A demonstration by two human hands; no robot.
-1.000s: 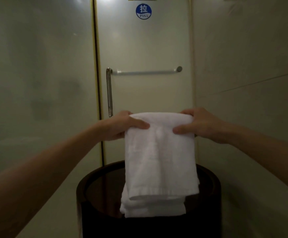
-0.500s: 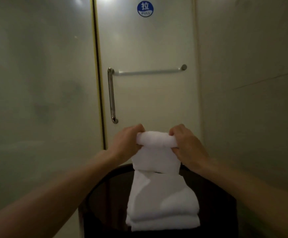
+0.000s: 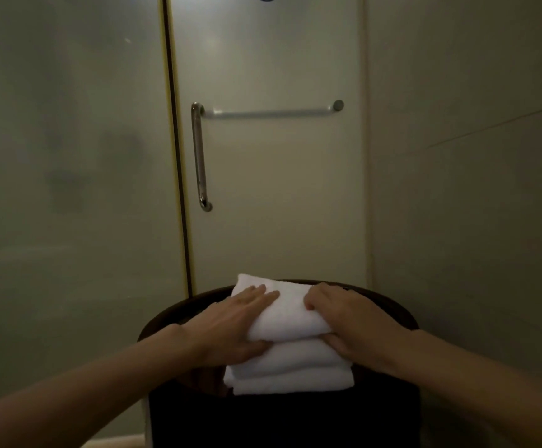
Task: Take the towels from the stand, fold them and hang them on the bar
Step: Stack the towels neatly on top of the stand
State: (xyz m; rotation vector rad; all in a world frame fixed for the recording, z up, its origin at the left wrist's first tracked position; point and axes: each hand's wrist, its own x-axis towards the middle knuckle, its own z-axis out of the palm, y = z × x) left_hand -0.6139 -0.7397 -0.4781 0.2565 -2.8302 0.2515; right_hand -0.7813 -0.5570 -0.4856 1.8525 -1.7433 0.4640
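The top towel (image 3: 290, 313) is white, folded into a thick pad, and lies on a stack of lower towels (image 3: 290, 373), also white and folded, with their folded edges facing the camera. The stack sits on the dark, round stand (image 3: 282, 421) at the bottom centre of the view. The left hand (image 3: 231, 324) lies on the left part of the top towel with its fingers straight and flat on the upper surface; its thumb is tucked under the front edge, between the top towel and the one below. The right hand (image 3: 350, 321) covers the right part of the same towel, fingers bent over the top and thumb under the front edge, so both hands clasp the top towel, one at each side, apart from each other. Both forearms are bare and reach in from the lower corners. Behind the stand stands a pale door (image 3: 279, 205). It carries the horizontal bar (image 3: 269, 113), which is bare, and a vertical metal handle (image 3: 198, 156) at the bar's left end. A frosted glass panel (image 3: 69, 156) adjoins the door on the left, and a plain wall (image 3: 473, 189) on the right.
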